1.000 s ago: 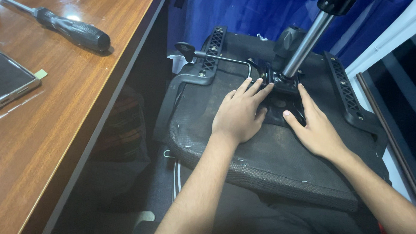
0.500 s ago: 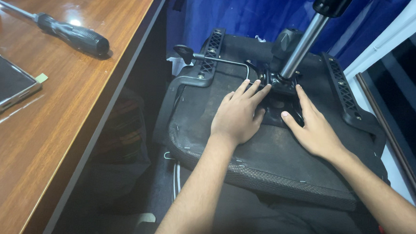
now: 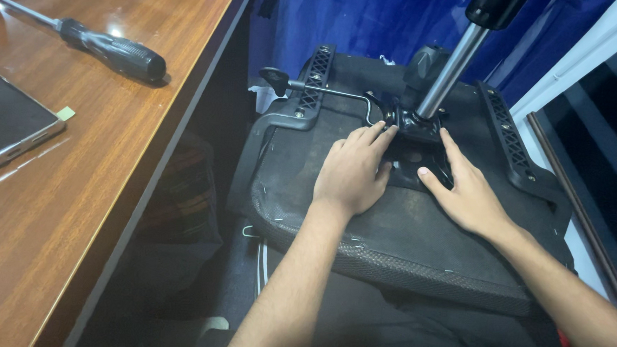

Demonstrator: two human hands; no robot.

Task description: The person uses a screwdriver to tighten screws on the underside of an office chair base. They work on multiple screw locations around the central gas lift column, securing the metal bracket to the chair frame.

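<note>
Hands barely shifted: your open left hand (image 3: 354,172) and right hand (image 3: 465,196) rest flat on the upturned office-chair seat (image 3: 403,242), heavy, rigid; grip its frame edges.

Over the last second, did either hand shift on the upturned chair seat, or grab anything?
Barely any change. The left hand lies flat on the upturned chair seat as before, fingertips at the metal mechanism plate. The right hand also stays flat beside the plate; its thumb has crept slightly inward. Nothing was taken hold of or let go. The gas lift column, lever and screwdriver on the wooden desk have not moved.
</note>
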